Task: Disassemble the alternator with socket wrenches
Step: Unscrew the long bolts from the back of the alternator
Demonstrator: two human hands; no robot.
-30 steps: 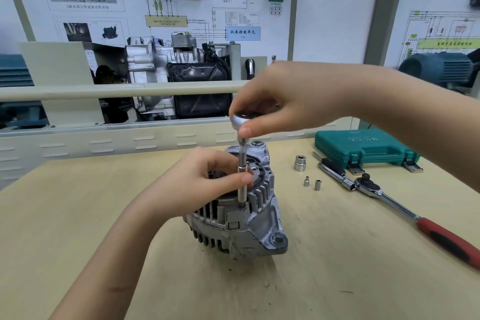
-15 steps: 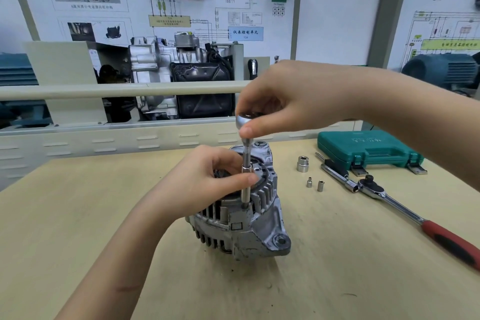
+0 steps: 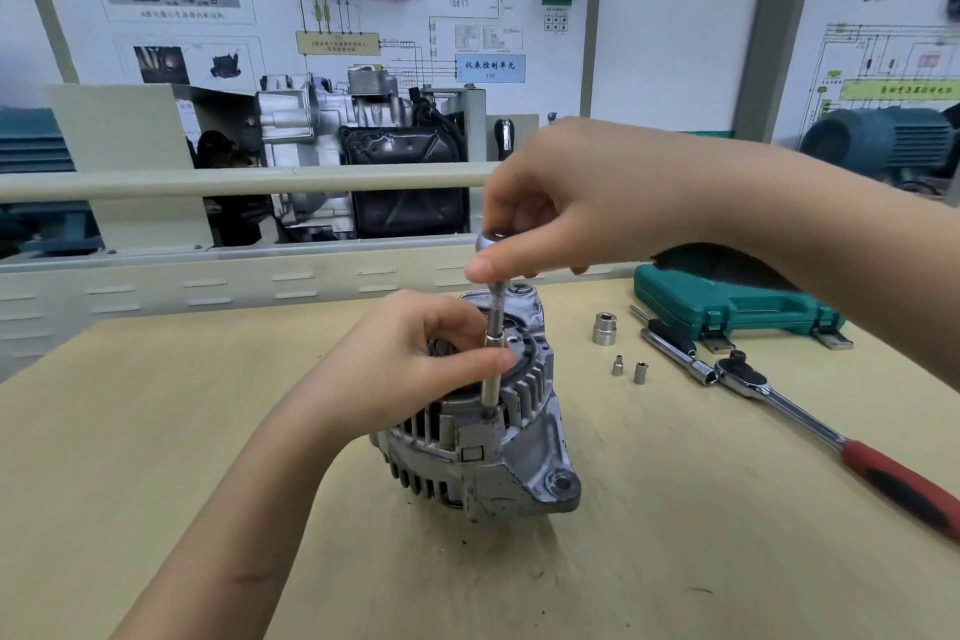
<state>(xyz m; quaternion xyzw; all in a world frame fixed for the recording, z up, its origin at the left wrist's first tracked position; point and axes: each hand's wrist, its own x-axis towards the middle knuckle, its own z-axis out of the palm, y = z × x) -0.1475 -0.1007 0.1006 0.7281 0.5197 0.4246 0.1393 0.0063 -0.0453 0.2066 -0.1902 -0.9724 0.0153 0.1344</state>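
Lying beside alternator (image 3: 483,452): sockets (image 3: 605,329), red-handled ratchet (image 3: 831,437).

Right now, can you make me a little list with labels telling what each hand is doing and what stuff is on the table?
left hand: pinches the extension bar partway down
right hand: grips the small ratchet head on top of the bar
alternator: stands on the table, bar tip down at its near edge
loose sockets: one large socket, two small sockets
red-handled ratchet: lying right, untouched
green tool case: closed
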